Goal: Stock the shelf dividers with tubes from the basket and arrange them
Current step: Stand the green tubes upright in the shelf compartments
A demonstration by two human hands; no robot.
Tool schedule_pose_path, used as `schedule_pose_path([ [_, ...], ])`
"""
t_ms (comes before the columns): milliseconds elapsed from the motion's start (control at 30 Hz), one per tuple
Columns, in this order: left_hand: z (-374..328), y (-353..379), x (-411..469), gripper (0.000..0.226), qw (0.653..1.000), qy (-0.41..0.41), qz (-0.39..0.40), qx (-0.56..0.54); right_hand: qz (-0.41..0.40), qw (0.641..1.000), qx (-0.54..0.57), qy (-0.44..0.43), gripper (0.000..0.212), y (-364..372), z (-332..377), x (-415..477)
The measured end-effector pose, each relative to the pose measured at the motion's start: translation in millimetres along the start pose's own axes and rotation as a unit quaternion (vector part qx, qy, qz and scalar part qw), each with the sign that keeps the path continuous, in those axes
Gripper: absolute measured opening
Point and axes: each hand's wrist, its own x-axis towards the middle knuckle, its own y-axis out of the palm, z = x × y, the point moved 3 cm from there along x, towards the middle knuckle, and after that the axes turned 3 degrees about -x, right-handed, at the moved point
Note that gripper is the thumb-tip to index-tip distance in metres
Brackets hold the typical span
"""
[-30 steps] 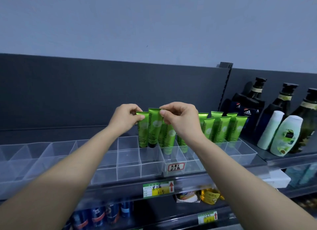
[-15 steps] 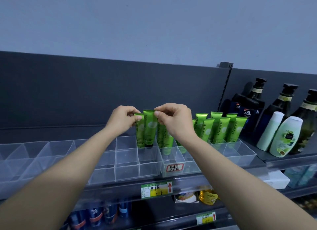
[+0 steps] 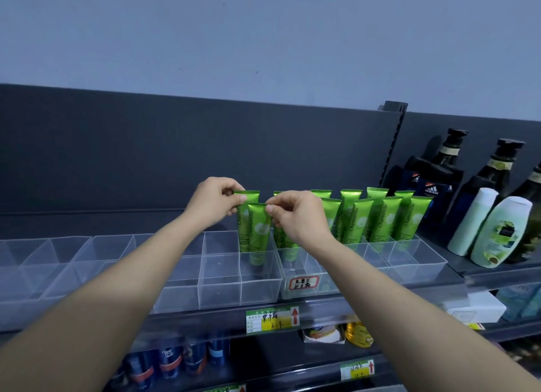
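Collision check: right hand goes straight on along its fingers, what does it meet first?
The right hand pinches the front tube; beyond it, probably the left hand holding the rear tube, depth unclear.

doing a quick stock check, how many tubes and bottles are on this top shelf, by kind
green tubes: 12 (2 of them partly hidden behind the right hand)
dark bottles: 3
white bottles: 2
total: 17
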Motion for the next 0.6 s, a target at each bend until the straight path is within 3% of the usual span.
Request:
schedule_pose_path([
  [267,-0.4,-1.0,-0.8,0.021,1.000,0.008,0.006,-0.002,-0.012,1.000,0.007,0.017,0.006,4.4,-3.2,3.7],
  [600,-2.4,-3.2,-3.9,0.011,1.000,0.007,0.001,0.002,-0.029,0.998,0.039,0.027,0.008,5.9,-5.9,3.7],
])
